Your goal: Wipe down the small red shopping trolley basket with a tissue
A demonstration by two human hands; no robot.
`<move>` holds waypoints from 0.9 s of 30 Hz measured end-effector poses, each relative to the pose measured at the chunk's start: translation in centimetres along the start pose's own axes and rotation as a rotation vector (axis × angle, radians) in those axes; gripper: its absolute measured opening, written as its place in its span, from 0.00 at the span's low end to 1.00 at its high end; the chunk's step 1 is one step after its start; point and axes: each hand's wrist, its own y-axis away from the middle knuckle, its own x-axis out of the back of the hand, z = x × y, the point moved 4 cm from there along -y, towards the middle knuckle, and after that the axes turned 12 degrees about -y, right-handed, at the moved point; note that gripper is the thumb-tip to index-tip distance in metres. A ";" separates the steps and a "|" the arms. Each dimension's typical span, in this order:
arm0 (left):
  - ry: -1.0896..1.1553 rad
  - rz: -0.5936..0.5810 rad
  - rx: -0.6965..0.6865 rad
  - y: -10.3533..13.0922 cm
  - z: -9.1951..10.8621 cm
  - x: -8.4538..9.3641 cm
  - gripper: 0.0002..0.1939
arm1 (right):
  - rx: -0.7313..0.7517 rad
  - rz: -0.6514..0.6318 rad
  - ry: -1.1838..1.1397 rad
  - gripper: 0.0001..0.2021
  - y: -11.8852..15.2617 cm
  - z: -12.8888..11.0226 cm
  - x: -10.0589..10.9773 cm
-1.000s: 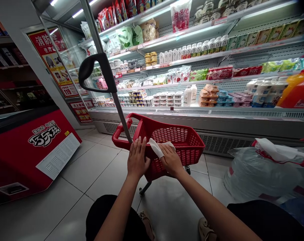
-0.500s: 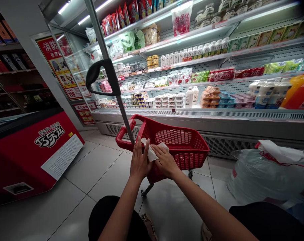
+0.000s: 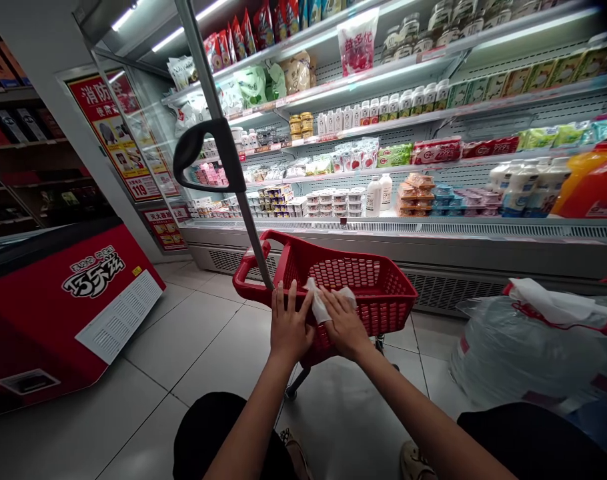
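Pressing a white cloth (image 3: 317, 305) against the near rim of the red basket (image 3: 383, 293) at centre frame, right hand (image 3: 344, 325) pinning it with fingers curled over the fabric. Bracing beside it with the left hand (image 3: 289, 325), fingers spread flat and wide on the basket's near wall, gripping nothing. Judging by this, keeping the brace firm and the cloth folded flat under the fingertips, working along the rim in short strokes so the wheeled basket is not rolling away. Rising toward upper left, the grey pole with its black handle (image 3: 208, 150); lying at lower right, a plastic bag (image 3: 523, 347); glowing behind, the chilled shelves (image 3: 413, 153).
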 end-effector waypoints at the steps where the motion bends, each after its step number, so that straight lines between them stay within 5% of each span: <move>1: 0.005 0.001 -0.007 0.0 0.1 0.1 0.46 | 0.036 -0.007 -0.041 0.35 -0.6 -1.0 -0.4; 3: 0.023 0.009 -0.041 0.0 0.0 0.4 0.45 | 0.077 -0.009 -0.096 0.34 -1.1 -1.9 -0.7; 6: 0.061 0.063 -0.080 0.1 -1.7 1.3 0.41 | 0.080 -0.031 -0.098 0.33 -0.7 -0.2 0.0; 10: 0.018 0.257 0.037 -0.5 -6.2 2.3 0.34 | -0.071 -0.072 -0.047 0.31 0.1 4.4 1.5; 13: -0.063 0.251 0.075 -1.6 -8.4 1.8 0.31 | -0.216 -0.097 -0.020 0.31 -0.3 5.5 1.5; 17: -0.149 0.200 0.084 -2.7 -8.7 0.8 0.22 | -0.252 -0.124 -0.062 0.33 -1.7 2.4 -0.3; 22: -0.230 0.171 0.131 -3.1 -7.2 0.6 0.21 | -0.183 -0.088 -0.313 0.35 -4.1 -3.9 -2.9; 27: -0.250 0.147 0.184 -3.5 -4.3 0.7 0.28 | -0.278 0.104 -1.067 0.31 -8.4 -6.6 -2.5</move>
